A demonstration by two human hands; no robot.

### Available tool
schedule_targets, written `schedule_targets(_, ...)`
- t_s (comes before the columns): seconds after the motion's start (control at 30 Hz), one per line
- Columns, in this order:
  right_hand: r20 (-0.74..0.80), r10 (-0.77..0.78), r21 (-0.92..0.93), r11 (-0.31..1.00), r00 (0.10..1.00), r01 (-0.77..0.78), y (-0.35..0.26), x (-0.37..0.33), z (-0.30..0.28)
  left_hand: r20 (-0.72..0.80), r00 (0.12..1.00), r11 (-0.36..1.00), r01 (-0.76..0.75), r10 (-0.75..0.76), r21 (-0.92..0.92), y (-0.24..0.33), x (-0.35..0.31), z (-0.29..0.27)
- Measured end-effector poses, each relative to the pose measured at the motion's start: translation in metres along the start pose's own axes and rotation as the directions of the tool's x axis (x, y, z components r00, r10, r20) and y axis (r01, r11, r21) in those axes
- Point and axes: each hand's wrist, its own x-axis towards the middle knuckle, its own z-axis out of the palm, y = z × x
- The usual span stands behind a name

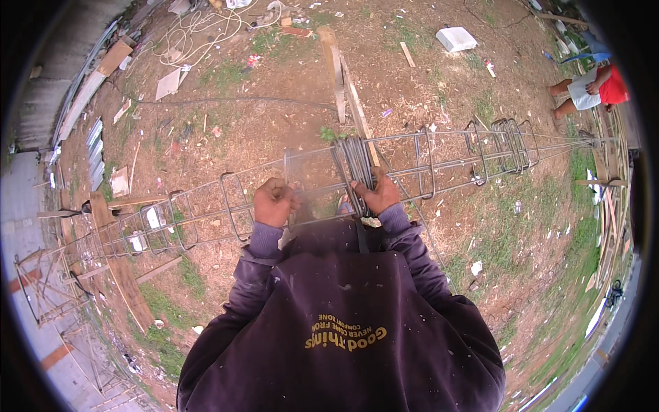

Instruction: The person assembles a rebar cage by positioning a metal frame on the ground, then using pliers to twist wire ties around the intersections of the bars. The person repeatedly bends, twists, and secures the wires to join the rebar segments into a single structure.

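Observation:
A long cage of steel reinforcing bars [453,160] stretches left to right in front of me at about waist height. My right hand [379,195] grips the near right side of a tight bundle of rectangular wire stirrups [351,161] hung around the bars. To its left, my left hand [274,202] is closed, fingers curled around the side of a single motion-blurred stirrup [287,168]. Further stirrups stand spaced along the cage at left [230,196], and several cluster toward the right end [515,145].
Wooden posts [336,72] rise just beyond the bundle. A plank support [120,254] stands under the left end. A person in a red shirt [613,84] is at the far right. Pale hose [199,31], a white block [456,39] and wood scraps lie on the dirt.

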Motion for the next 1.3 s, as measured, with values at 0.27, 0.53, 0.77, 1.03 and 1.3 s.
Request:
schedule_targets(0.27, 0.084, 0.117, -0.314, 0.946, 0.99, -0.085, -0.03, -0.014, -0.005, 0.032, 0.999, 0.991, 0.022, -0.018, -0.129, 0.023, -0.011, 0.004)
schedule_targets(0.53, 0.041, 0.062, -0.143, 0.988, 0.997, -0.056, -0.028, -0.019, -0.01, -0.014, 0.999, 0.99, -0.04, 0.038, -0.138, 0.022, -0.016, -0.001)
schedule_targets(0.77, -0.043, -0.054, -0.017, 0.998, 0.998, 0.053, -0.042, -0.026, -0.037, -0.06, 0.997, 0.989, -0.06, 0.052, -0.139, 0.019, -0.022, -0.002)
schedule_targets(1.03, -0.043, -0.051, -0.055, 0.997, 0.998, 0.049, -0.056, -0.037, -0.051, -0.079, 0.992, 0.98, -0.107, 0.094, -0.167, 0.028, -0.029, -0.002)
schedule_targets(1.3, -0.045, -0.046, -0.007, 0.999, 0.998, 0.046, -0.05, -0.034, -0.045, -0.067, 0.995, 0.985, -0.083, 0.073, -0.149, 0.032, -0.033, -0.003)
